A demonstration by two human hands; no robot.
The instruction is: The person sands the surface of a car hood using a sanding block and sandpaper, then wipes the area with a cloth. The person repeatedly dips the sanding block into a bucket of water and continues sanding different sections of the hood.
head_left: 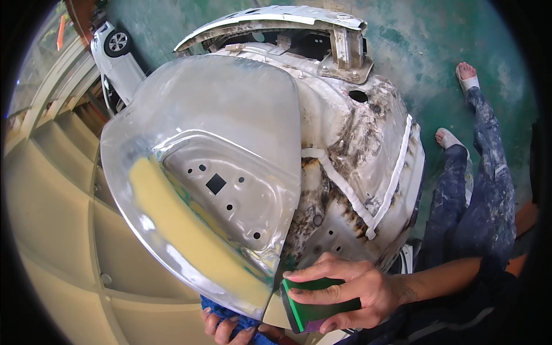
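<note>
My right hand (351, 287) grips a green sanding block (307, 296) with a dark edge strip, fingers spread over its top and thumb along its side. The block stands next to the lower corner of a bare-metal car body panel (230, 86); whether it touches the panel, I cannot tell. Along the panel's curved edge runs a broad band of smooth yellow filler (190, 221). Under the panel's bottom edge, my left hand (227, 330) is closed on a blue cloth (215, 307), partly hidden by the panel.
Right of the panel lies a rusty, dirt-stained inner body section (345, 144) with white sealant strips (397, 175). A metal bumper beam (270, 20) juts out behind. Two legs in paint-spotted trousers (489, 172) are at right. Beige ribbed panelling (52, 190) and a white car (118, 63) are left.
</note>
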